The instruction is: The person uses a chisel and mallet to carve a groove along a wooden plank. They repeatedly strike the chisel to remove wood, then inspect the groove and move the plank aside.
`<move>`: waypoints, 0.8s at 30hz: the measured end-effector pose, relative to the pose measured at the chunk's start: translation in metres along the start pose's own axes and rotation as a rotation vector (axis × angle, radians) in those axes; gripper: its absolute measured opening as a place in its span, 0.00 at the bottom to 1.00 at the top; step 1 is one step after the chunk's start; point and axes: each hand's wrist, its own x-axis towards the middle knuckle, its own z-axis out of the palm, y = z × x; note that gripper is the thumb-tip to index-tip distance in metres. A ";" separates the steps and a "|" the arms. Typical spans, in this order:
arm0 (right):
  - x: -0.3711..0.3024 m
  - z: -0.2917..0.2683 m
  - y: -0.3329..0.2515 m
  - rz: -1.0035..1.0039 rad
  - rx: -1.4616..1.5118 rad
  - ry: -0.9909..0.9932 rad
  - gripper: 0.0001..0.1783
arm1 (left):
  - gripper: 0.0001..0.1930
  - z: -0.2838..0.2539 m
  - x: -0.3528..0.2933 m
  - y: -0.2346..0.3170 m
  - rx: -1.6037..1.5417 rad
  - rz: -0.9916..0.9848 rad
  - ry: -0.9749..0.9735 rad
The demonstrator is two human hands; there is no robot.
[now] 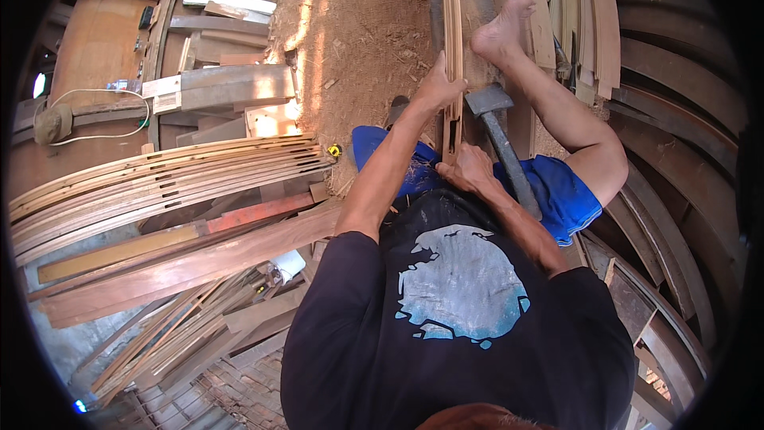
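Note:
A long narrow wooden strip [452,20] with grooves along it and a dark slot near its close end runs away from my body. My left hand [438,86] is closed around it just beyond the slot, thumb across the top. Down at the near end, my right hand [469,167] grips the strip close to my lap; part of its fingers is hidden. Just right of the strip lies a grey mallet [501,139], its blocky head pointing away and its handle reaching back over my blue shorts. My bare foot [501,32] rests on the planks beyond the mallet.
At the left, similar slotted strips [167,179] lie side by side, with a yellow tape measure [334,150] at their ends. Reddish boards [191,263] lie nearer. Curved-looking planks [589,16] stand stacked at the right. Shavings cover the dirt floor [358,16].

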 end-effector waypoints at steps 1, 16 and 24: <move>-0.007 -0.011 -0.007 0.002 0.033 -0.009 0.29 | 0.40 -0.009 -0.006 -0.007 0.026 -0.026 0.063; 0.006 -0.021 0.002 0.017 -0.013 -0.006 0.38 | 0.31 -0.150 -0.033 -0.136 1.513 -0.390 -0.252; 0.001 -0.045 0.000 -0.056 0.042 0.144 0.32 | 0.30 -0.092 -0.115 -0.089 0.469 0.292 -0.568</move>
